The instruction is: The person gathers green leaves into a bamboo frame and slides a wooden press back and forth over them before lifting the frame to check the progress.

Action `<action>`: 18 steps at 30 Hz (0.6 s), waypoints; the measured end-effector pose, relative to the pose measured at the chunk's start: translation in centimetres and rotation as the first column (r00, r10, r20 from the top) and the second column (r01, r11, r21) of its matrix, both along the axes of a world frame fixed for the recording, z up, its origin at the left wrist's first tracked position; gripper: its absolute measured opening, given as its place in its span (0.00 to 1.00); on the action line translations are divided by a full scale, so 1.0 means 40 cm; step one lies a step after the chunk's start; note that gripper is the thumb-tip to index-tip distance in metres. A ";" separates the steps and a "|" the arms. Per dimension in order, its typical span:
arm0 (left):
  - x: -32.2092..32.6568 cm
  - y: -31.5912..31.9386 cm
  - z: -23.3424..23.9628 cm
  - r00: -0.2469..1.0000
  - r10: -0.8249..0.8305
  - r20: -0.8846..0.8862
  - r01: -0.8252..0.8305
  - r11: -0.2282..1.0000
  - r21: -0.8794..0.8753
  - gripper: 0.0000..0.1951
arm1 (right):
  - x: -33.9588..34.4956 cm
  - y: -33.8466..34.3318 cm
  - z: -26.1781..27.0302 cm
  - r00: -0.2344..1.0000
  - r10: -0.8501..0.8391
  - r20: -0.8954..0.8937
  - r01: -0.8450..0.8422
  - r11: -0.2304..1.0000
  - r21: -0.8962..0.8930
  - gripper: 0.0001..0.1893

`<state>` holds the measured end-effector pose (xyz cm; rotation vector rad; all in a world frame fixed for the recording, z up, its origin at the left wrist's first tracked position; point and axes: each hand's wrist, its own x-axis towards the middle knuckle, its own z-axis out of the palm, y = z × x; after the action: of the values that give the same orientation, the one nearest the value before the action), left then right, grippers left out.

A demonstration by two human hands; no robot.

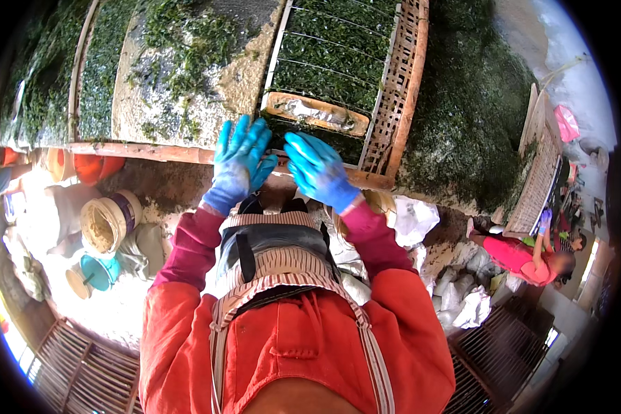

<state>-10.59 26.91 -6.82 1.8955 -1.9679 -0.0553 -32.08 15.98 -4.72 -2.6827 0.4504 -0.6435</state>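
Observation:
Both hands wear blue-green gloves. My left hand lies at the table's front edge, fingers spread, beside the lower left corner of a framed tray of chopped green leaves crossed by thin pale strings. My right hand is near the tray's front edge, fingers together and slightly curved; whether it touches the frame I cannot tell. Just beyond it, an oblong wooden block with a pale, worn strip lies across the leaves inside the tray. To the left, loose green leaves are scattered on a wet board.
A woven lattice rack borders the tray on the right, with a large green heap beyond. Buckets and white sacks stand below the table. Another person works at the far right by a slanted rack.

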 end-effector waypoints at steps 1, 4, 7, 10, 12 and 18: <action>-0.006 -0.010 0.029 0.995 0.097 -0.018 -0.097 0.995 0.007 0.33 | -0.060 0.001 -0.013 0.998 -0.032 -0.060 0.030 0.999 -0.039 0.20; -0.035 -0.045 0.020 0.985 0.122 -0.118 -0.133 0.986 -0.097 0.33 | -0.157 -0.017 -0.055 0.953 -0.194 -0.234 0.177 0.980 -0.089 0.21; -0.085 -0.062 -0.005 0.992 -0.129 0.008 0.126 0.977 0.171 0.28 | -0.155 -0.020 -0.042 0.957 -0.230 -0.176 0.224 0.973 -0.054 0.22; -0.047 -0.041 0.011 0.997 -0.077 -0.018 0.075 0.990 -0.122 0.29 | -0.152 -0.023 -0.024 0.983 -0.179 -0.036 0.178 0.984 -0.034 0.23; -0.035 -0.025 -0.010 0.994 -0.081 0.068 0.082 0.996 -0.015 0.30 | -0.114 -0.013 -0.018 0.991 -0.130 -0.008 0.130 0.991 -0.041 0.24; 0.045 -0.044 0.057 0.832 -0.034 -0.554 -0.008 0.997 -0.074 0.20 | -0.056 -0.017 -0.056 0.980 -0.197 0.022 0.196 0.979 0.058 0.25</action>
<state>-8.79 25.13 -4.54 1.5809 -1.5540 -0.4792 -34.33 15.28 -6.94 -2.5940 0.7218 -0.7108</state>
